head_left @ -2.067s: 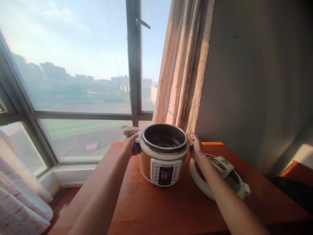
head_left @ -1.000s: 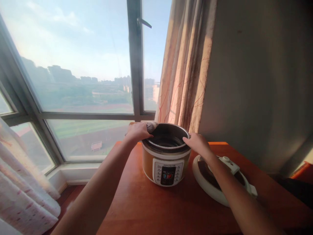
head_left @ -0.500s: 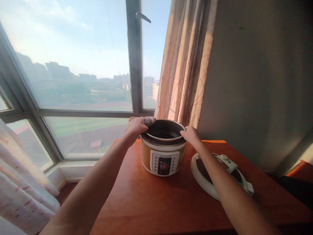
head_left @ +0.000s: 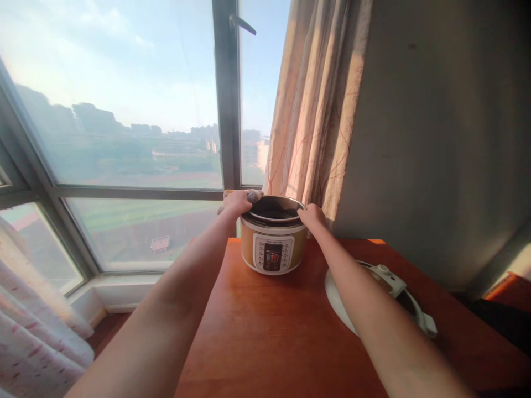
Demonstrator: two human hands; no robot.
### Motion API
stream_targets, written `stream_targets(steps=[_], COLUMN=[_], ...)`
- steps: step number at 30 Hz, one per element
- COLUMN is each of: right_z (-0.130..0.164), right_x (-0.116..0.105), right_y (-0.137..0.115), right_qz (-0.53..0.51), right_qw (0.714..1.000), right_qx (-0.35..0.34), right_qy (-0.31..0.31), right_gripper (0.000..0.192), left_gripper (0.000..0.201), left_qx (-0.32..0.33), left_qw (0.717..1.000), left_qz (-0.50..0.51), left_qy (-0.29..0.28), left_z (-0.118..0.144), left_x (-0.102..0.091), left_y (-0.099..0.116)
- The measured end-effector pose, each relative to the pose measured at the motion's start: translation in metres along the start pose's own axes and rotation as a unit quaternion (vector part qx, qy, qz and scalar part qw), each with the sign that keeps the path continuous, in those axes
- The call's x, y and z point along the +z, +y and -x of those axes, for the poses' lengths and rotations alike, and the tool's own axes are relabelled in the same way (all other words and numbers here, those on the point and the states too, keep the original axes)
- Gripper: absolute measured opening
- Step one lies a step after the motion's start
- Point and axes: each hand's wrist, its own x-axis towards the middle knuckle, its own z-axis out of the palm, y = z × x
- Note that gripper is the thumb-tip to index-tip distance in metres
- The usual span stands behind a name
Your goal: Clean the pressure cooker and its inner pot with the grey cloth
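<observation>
An orange and white electric pressure cooker [head_left: 272, 243] stands open near the far edge of a wooden table [head_left: 265, 331], with a dark inner pot [head_left: 276, 210] seated in it. My left hand [head_left: 237, 203] grips the pot's left rim and also holds a grey-brown cloth [head_left: 252, 194]. My right hand [head_left: 312, 214] grips the pot's right rim. Both arms are stretched out far. The cooker's control panel faces me.
The cooker's white lid [head_left: 390, 298] lies upside down on the table, right of my right forearm. A beige curtain [head_left: 315, 110] hangs behind the cooker beside a grey wall. A large window [head_left: 124, 121] fills the left; a patterned curtain [head_left: 33, 331] hangs at lower left.
Both hands moved from the cooker's side handles up to the pot's rim. The cooker now looks farther from me, near the table's far edge, and my arms are stretched longer.
</observation>
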Motion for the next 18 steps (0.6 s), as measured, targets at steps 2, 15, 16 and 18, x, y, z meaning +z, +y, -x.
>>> stream_targets(steps=[2, 15, 16, 18], right_z=[-0.003, 0.001, 0.001, 0.0], right_x=[0.002, 0.002, 0.002, 0.0], right_y=[-0.004, 0.007, 0.008, 0.007], right_qz=[-0.006, -0.045, -0.051, -0.067], right_qw=[1.0, 0.999, 0.998, 0.997], right_qx=[0.008, -0.018, -0.021, -0.026], right_qy=[0.005, 0.008, 0.013, 0.027], right_gripper=[0.039, 0.026, 0.025, 0.023], left_gripper=[0.048, 0.052, 0.053, 0.052], left_qx=[-0.01, 0.011, 0.012, 0.014], left_qw=[1.0, 0.999, 0.999, 0.998], left_qz=[0.001, 0.028, 0.033, 0.043], left_qy=[0.001, 0.027, 0.031, 0.039], left_z=[-0.005, 0.006, 0.007, 0.007], left_x=[0.002, -0.003, -0.005, -0.007], left_y=[-0.001, -0.003, -0.003, -0.004])
